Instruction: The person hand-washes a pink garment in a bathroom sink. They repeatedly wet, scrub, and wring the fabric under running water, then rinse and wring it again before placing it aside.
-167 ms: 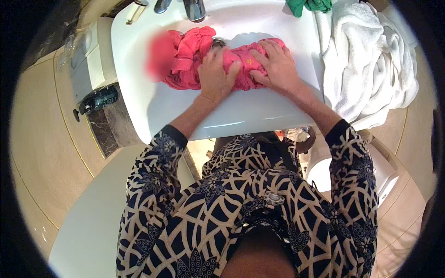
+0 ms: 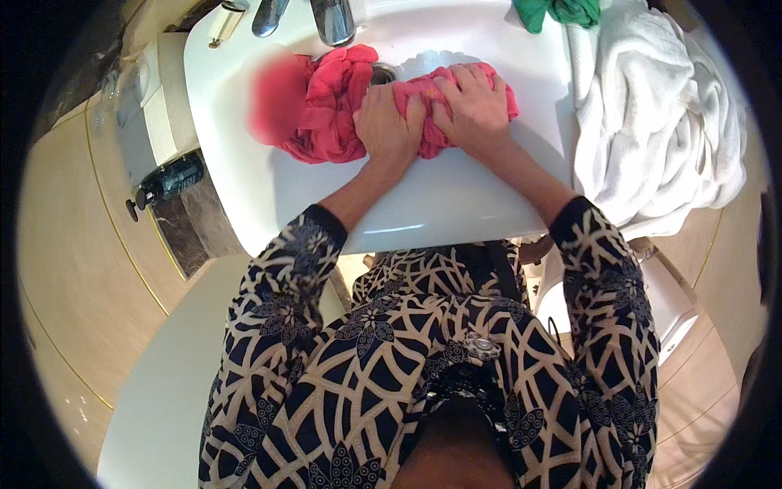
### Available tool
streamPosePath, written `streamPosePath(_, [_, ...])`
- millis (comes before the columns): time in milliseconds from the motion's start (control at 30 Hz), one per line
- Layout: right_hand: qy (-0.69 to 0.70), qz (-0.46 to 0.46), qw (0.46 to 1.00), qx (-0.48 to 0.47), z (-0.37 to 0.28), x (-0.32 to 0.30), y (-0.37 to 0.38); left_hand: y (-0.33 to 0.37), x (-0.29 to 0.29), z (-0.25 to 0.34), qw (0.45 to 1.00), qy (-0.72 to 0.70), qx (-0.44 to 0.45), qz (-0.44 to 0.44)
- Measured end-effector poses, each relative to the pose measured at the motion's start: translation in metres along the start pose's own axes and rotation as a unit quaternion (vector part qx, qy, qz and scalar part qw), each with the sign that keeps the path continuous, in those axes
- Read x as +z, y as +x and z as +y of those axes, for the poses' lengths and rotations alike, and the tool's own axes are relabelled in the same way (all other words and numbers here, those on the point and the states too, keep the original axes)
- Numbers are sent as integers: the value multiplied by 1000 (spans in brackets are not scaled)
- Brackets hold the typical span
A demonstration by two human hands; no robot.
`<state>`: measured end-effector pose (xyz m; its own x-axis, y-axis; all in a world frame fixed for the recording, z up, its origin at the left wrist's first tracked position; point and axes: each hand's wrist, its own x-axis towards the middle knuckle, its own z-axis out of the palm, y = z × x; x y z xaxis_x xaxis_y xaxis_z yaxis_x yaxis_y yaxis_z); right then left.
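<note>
1. Left hand (image 2: 389,126): fingers curved over the middle of the red cloth (image 2: 334,106), thumb set apart toward the right hand; the cloth is gripped between them. Fingertips are partly hidden.
2. Right hand (image 2: 476,106): partly spread, fingers bent over the cloth's right-hand portion, thumb toward the left hand; it has hold of the bunched fabric. Tightness of grip cannot be told.
3. Red cloth: beneath both hands, crumpled, with a loose heap to the left of the left hand.
4. Sink (image 2: 399,200): white, under the cloth and hands. Its drain (image 2: 381,75) shows just beyond the left hand.
5. Faucet (image 2: 332,20): chrome, beyond the left hand.
6. Green cloth (image 2: 574,10): beyond the right hand, toward its right.
7. White towel (image 2: 652,114): heaped, right of the right hand.
8. Dark bottle (image 2: 171,179): lying well left of the left hand.
</note>
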<state>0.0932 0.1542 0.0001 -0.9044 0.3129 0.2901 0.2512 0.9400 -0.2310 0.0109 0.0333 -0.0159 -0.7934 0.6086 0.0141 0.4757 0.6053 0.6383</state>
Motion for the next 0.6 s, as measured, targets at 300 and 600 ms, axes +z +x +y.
streamPosePath(300, [26,39,996,72,7,61,50,50,21,-35,988,6,-134,83])
streamPosePath(600, [334,1,926,176,17,9,59,25,-42,-14,964,-151,212,46])
